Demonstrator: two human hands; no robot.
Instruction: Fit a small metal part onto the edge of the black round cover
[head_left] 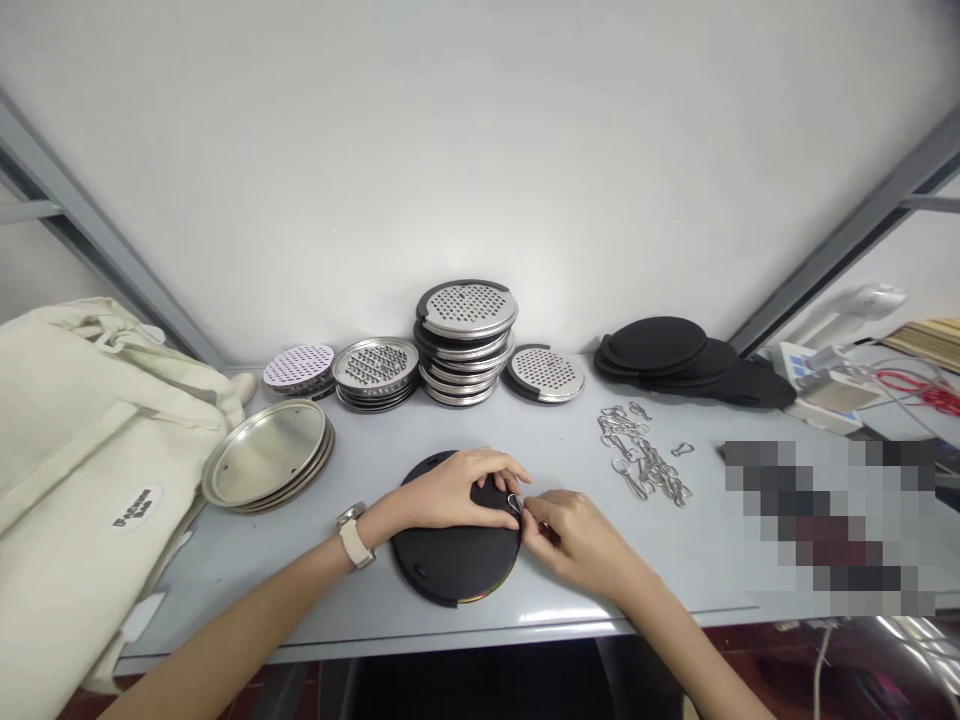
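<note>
A round black pouch (450, 555) lies flat on the grey table (360, 620) near its front edge. My left hand (457, 488) rests on top of the pouch, fingers curled over its right rim, holding it down. My right hand (570, 535) is closed in a pinch at the pouch's right edge, gripping a small metal key ring (514, 503) that touches the rim. A watch with a pale strap (354, 535) sits on my left wrist.
Behind are stacks of perforated metal discs (465, 340), plain metal lids (266, 455) at left, a pile of black pouches (675, 355) and loose key rings with clips (645, 460) at right. A cream fabric bag (82, 450) fills the left side.
</note>
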